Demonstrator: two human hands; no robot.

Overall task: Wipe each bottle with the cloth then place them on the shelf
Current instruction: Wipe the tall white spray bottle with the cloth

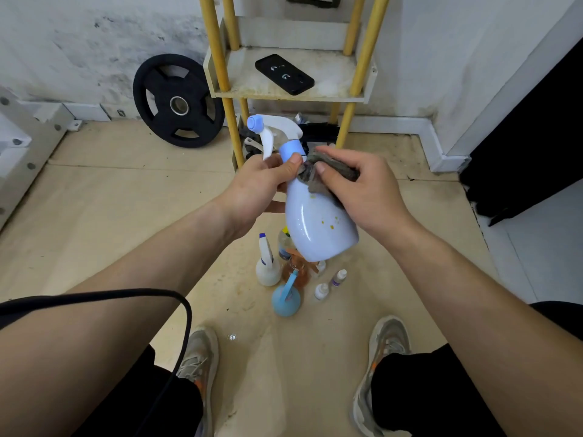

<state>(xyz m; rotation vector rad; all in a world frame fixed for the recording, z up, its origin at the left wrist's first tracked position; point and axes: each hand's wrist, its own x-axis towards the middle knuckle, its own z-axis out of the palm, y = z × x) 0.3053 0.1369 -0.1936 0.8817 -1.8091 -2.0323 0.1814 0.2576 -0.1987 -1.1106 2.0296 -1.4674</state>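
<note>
From my remote seat I look down on a yellow-posted shelf (285,86) standing against a stained white wall, its pale board scuffed and carrying a black phone (284,74), with a black weight plate (176,100) leaning on the wall to its left. In front of the shelf, above the tan floor, I see the pale blue spray bottle (318,222) held in mid-air and tilted, its white trigger head with a round blue nozzle pointing up and to the left, a blue collar at the neck, and its glossy, bulbous body speckled with small yellow-orange spots. My left hand (258,187) is wrapped around the bottle's neck just under the collar, thumb pressed on the front. My right hand (359,190) is curled over a bunched grey cloth (318,176), pressing it against the bottle's upper shoulder. Below the held bottle, a cluster waits on the floor between my grey sneakers: a white spray bottle (267,266) on the left, a round teal bottle (285,299) nearest me, an orange-tinted bottle (293,269) partly hidden behind it, and three small white dropper bottles (321,291) to the right. A black cable (186,326) loops across my left forearm.
</note>
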